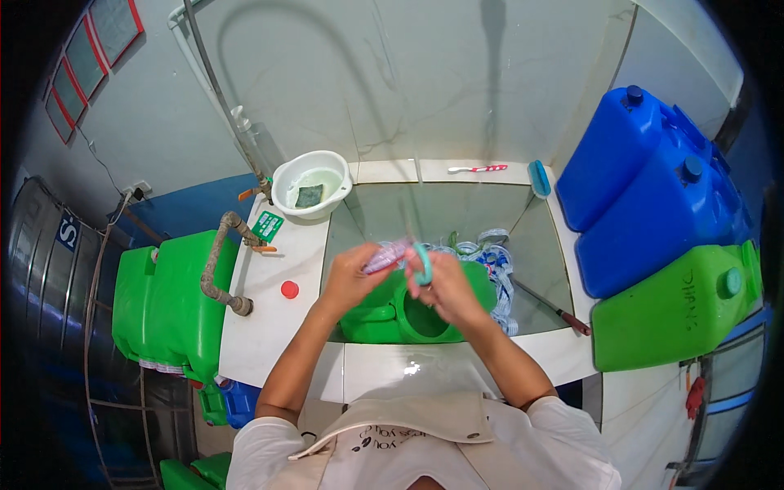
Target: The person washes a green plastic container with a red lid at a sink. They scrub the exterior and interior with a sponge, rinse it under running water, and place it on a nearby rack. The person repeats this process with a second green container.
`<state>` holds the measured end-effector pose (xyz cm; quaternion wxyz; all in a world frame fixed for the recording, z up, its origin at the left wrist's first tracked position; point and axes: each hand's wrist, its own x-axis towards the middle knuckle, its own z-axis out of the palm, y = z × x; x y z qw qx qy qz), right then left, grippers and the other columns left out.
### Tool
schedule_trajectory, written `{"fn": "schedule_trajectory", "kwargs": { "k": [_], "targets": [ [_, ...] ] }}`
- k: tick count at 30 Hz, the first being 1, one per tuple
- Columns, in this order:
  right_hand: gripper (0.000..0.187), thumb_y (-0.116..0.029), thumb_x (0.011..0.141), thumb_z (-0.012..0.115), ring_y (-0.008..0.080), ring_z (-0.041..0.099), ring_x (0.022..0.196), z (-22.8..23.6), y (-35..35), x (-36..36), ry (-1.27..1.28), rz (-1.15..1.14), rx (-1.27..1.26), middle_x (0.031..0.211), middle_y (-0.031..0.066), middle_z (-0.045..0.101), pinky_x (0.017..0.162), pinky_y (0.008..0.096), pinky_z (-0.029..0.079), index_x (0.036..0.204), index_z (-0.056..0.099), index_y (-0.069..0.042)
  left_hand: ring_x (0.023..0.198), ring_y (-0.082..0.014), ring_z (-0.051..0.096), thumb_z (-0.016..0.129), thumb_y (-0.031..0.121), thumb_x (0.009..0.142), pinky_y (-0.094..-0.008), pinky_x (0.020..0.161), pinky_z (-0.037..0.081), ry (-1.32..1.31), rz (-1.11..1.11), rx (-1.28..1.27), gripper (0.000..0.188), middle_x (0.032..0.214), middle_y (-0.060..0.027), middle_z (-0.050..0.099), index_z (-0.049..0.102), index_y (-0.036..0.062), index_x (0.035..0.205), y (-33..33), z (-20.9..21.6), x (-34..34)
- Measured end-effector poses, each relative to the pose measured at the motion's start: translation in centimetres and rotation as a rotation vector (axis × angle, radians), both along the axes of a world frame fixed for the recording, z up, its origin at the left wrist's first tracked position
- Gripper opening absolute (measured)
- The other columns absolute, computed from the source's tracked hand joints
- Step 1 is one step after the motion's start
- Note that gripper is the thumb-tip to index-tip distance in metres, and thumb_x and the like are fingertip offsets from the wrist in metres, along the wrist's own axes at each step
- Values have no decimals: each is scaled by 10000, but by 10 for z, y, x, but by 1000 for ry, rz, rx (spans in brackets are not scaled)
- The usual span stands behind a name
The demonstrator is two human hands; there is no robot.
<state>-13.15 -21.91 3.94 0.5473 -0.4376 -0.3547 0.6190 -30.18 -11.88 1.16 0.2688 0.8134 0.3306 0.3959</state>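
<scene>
Closest in, at the lower edge, a pale apron (384, 412) over a white shirt (265, 453). Just beyond, the near edge of a white counter (392, 371), with a sink (441, 200) let into it. In the near part of the sink, right below the hands and taking up much of the room, a green jug (367, 325) with a wide round opening. Beside it and partly behind, a blue-and-white cloth (500, 273), crumpled. To the right, a brown-handled tool (575, 322), leaning over the sink's edge. On the counter at left, a red cap (290, 289), a curved pipe (219, 261) and a green packet (267, 226). Standing along the right, a light-green jug (665, 310) and two blue jugs (612, 155). Farther off, a white basin (282, 192) with a dark sponge (310, 196) inside, then a toothbrush (490, 168) and a blue brush (539, 178) on the back ledge.

Above the green jug, close together: left hand (345, 276) with fingers curled around a pinkish-purple bundle (384, 259), too blurred to identify; right hand (449, 287) closed on a turquoise ring (425, 273), just right of the bundle.
</scene>
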Motion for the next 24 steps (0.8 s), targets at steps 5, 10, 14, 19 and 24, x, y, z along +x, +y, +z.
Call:
{"fn": "schedule_trajectory", "kwargs": {
  "k": [5,10,14,19,24],
  "targets": [
    [315,-248,827,640,124,537,575,-3,23,32,-881,-193,288,685,56,583,517,261,424,955,453,-28,593,-244,612,737,194,733,-320,559,474,-7,10,-40,271,707,-132,624,603,15,886,11,12,-1],
    [313,-85,770,620,332,599,784,22,45,18,-942,-152,506,793,189,580,725,393,470,1002,425,-4,611,-173,604,751,186,703,-288,574,464,108,-76,-60,288,706,-108,630,617,11,888,2,31,10],
    [292,-49,757,602,338,603,805,15,56,20,-977,-126,544,831,191,596,706,402,470,1003,451,-5,602,-185,597,756,181,693,-290,568,457,124,-83,62,291,706,-114,627,613,15,884,4,35,8],
    [236,-20,725,594,310,594,709,10,74,17,-939,-360,575,791,181,585,641,365,465,937,491,-12,628,-142,589,754,175,706,-275,584,458,128,-104,-223,265,728,-86,635,602,17,855,8,37,7],
    [216,-88,754,619,414,582,770,-45,131,120,-1036,-714,259,802,224,594,656,441,464,906,490,-3,873,-112,579,735,115,727,-252,730,463,-266,-207,-459,390,1003,-61,618,529,47,1051,25,-3,-23]
  ]
}}
